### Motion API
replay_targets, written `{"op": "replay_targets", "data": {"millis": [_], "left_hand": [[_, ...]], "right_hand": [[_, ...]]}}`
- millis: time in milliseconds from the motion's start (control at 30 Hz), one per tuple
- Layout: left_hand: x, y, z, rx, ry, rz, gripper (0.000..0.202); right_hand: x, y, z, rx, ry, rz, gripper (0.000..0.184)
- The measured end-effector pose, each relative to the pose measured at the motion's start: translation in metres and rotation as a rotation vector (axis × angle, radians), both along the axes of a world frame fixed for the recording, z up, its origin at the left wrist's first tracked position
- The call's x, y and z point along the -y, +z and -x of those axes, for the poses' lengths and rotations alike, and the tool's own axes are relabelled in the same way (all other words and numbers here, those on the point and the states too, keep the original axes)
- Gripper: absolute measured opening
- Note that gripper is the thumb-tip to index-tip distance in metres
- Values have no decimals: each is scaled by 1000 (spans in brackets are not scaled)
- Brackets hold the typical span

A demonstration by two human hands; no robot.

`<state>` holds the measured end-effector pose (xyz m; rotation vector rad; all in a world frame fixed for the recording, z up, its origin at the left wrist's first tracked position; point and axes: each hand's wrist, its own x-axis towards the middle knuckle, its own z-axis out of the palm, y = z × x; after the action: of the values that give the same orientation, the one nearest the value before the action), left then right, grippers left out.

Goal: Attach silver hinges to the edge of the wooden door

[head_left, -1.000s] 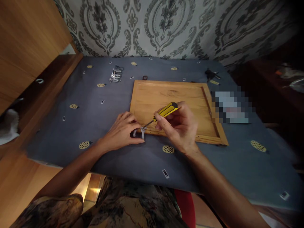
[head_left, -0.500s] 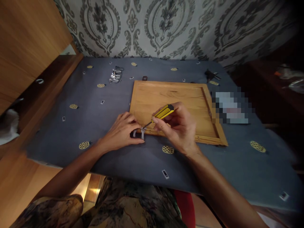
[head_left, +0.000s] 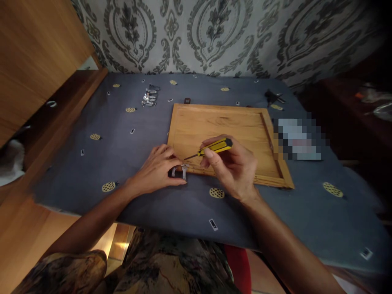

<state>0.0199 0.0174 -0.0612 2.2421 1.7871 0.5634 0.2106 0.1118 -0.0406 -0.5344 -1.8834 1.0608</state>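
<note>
A wooden framed panel lies flat on a grey patterned cloth. At its near left corner sits a small metal hinge. My left hand rests on the cloth with its fingers closed around that hinge, holding it against the panel's edge. My right hand grips a yellow and black screwdriver. The tool lies almost level, and its tip hovers just above the hinge, a little off it.
Several more metal hinges lie in a pile at the far left of the cloth. A dark tool rests at the far right, by a blurred-out item. A wooden cabinet stands at the left.
My right hand has tilted the screwdriver flatter and lifted its tip slightly off the hinge. My left hand has stayed on the hinge.
</note>
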Motion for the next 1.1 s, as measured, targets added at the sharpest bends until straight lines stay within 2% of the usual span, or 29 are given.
{"op": "replay_targets", "data": {"millis": [100, 367, 733, 1100], "left_hand": [[0, 0, 0, 5, 2, 2, 34], [0, 0, 0, 16, -7, -7, 32], [0, 1, 0, 20, -12, -12, 34], [0, 1, 0, -12, -8, 9, 36]], "right_hand": [[0, 3, -1, -6, -24, -2, 16], [1, 4, 0, 16, 31, 46, 16], [-1, 0, 0, 12, 65, 44, 6], [-4, 4, -6, 84, 132, 65, 16]]}}
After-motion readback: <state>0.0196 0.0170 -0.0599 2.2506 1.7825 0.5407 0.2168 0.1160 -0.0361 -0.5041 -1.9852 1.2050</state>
